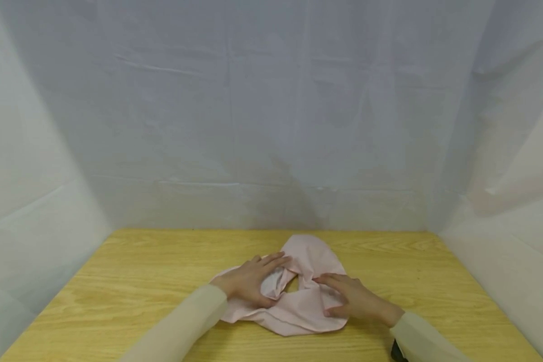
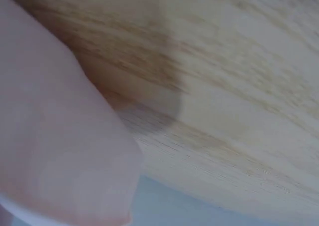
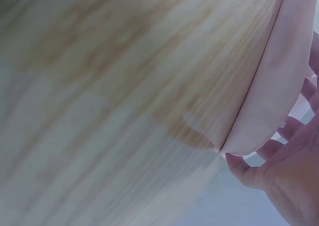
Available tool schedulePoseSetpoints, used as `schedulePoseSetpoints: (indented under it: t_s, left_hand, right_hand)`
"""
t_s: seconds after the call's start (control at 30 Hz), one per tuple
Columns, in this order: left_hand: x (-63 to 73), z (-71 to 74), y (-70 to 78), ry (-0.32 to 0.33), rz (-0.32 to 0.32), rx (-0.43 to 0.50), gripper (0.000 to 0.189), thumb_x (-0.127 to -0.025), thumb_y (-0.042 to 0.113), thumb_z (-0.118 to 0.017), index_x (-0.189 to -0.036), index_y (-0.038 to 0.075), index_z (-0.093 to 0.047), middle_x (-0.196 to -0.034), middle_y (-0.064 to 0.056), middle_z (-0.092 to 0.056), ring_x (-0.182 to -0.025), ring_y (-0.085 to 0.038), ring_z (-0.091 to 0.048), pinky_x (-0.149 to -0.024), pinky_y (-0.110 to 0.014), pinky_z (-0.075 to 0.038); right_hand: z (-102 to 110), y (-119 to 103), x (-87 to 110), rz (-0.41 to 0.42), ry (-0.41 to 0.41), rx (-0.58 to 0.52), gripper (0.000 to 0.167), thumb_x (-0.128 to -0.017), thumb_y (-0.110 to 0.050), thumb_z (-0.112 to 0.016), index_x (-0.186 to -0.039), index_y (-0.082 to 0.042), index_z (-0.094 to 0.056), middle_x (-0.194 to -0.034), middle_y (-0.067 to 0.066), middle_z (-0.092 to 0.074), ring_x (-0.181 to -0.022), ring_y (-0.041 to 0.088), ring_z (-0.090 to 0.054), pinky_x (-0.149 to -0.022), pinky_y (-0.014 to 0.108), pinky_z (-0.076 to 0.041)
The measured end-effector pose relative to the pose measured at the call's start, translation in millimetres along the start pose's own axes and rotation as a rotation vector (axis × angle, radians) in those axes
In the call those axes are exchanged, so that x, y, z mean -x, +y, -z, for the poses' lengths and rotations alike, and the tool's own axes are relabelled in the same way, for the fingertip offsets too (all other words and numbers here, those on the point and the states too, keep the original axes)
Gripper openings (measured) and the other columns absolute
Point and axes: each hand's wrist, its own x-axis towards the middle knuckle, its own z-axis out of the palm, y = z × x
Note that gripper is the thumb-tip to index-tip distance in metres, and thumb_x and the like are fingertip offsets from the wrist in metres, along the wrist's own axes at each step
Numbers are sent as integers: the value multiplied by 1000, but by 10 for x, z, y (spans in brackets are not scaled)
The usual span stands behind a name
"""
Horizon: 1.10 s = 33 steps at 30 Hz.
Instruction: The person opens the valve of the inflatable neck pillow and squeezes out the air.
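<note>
"Where's our pink cloth (image 1: 300, 306)?"
"Rumpled on the table (image 1: 113, 286), about midway across, with its far fold close to the table's back edge!"
"And the hands?"
"Left hand (image 1: 253, 279) on the half toward the table's left side, thumb and fingers well apart around a whitish patch (image 1: 272, 282). Right hand (image 1: 362, 300) on the half toward the table's right side, fingers extended, thumb spread from them, touching the fabric."
"There's bare tabletop peeping through the middle! How do you work this one well?"
"Light fingertips, I'd say. Find a true edge for each hand, then ease the folds evenly toward the table's two sides, low against the wood."
"The danger?"
"One side pulling harder, likely: soft fabric like that would twist and bunch afresh."
</note>
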Motion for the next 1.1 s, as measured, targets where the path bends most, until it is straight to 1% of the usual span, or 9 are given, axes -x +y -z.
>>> schedulePoseSetpoints:
  t_s: [0.1,0.2,0.3,0.4,0.57,0.7,0.87,0.97,1.1]
  left_hand:
    - [-7,11,13,-7,23,4,92,-73,53,-65,-146,34,-12,-147,0,-31,-127,-36,-37,-105,-55,-28]
    - [-4,23,32,-15,46,7,93,-72,54,-66,-146,37,-10,-143,-1,-37,-126,-31,-38,-103,-54,-31]
    - [-2,24,45,-25,61,5,94,-73,55,-65,-146,38,-9,-142,-1,-38,-126,-30,-38,-102,-53,-33]
    - [-3,28,62,-31,74,-1,93,-73,56,-64,-146,38,-8,-143,-2,-37,-126,-33,-37,-102,-53,-32]
    - [-28,17,72,-30,78,-44,94,-73,57,-63,-146,38,-7,-142,-3,-36,-124,-31,-38,-101,-51,-35]
    - [-50,4,68,-36,83,-43,91,-73,57,-63,-145,39,-9,-141,-3,-36,-122,-29,-38,-98,-51,-37]
    - [-64,7,78,-34,70,-22,83,-73,54,-65,-143,40,-22,-133,-1,-40,-117,-25,-38,-92,-49,-39]
    - [-73,2,82,-17,49,-36,77,-71,52,-66,-139,38,-33,-128,0,-41,-111,-22,-39,-90,-45,-40]
    - [-87,-15,75,-7,36,-50,70,-70,52,-68,-133,34,-43,-125,1,-40,-109,-21,-38,-88,-43,-39]
  right_hand:
    - [5,-10,-1,-7,-1,-5,64,-79,-44,-66,-134,-19,-44,-139,10,-44,-126,35,-39,-92,66,-31]
    - [16,-23,1,-16,-11,-18,64,-79,-44,-66,-134,-18,-44,-139,10,-43,-126,35,-39,-93,66,-29]
    - [25,-31,3,-26,-26,-32,65,-79,-45,-65,-134,-18,-43,-140,10,-43,-126,36,-38,-93,67,-29]
    - [31,-37,5,-24,-28,-27,66,-79,-45,-65,-134,-17,-44,-140,10,-43,-126,36,-38,-93,66,-29]
    - [31,-50,11,-5,-21,-16,66,-80,-44,-65,-134,-13,-44,-139,12,-43,-126,37,-38,-92,66,-29]
    - [29,-59,11,4,-22,-12,66,-80,-44,-65,-133,-12,-44,-138,13,-43,-126,38,-38,-92,66,-29]
    - [26,-58,6,-7,-28,-6,67,-79,-46,-65,-134,-13,-44,-139,12,-43,-127,36,-37,-94,64,-29]
    - [26,-54,4,-24,-38,-27,68,-79,-47,-64,-135,-13,-43,-140,10,-42,-128,35,-36,-95,64,-27]
    - [25,-46,7,-42,-49,-65,69,-79,-49,-64,-135,-17,-43,-142,8,-40,-130,34,-34,-96,66,-24]
